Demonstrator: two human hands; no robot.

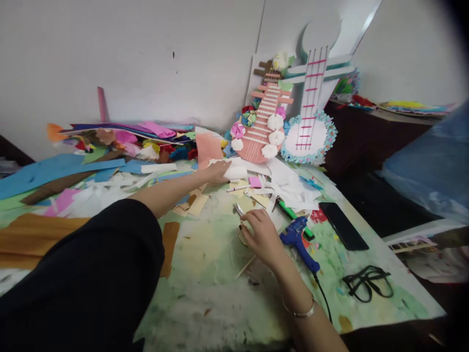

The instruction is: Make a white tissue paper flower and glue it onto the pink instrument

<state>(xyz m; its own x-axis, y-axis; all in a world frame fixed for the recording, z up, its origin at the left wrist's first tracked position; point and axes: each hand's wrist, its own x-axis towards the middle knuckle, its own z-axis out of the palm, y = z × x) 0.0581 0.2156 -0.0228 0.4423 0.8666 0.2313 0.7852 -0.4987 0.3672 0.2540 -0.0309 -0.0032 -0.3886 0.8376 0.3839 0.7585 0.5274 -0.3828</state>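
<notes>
At twelve o'clock on the table (pixel 205 303), white paper (pixel 236 171) is touched by the left hand (pixel 219 172); any grip cannot be told. Scissors (pixel 238 209) are held in the right hand (pixel 261 233), a glue gun (pixel 297 238) at its three o'clock.

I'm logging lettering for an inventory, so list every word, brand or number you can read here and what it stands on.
No text can be read anywhere.
Blue glue gun, green tool: any marking is too small or blurred to read.
Scissors at the right hand: same.
Black phone: no lettering shows.
</notes>
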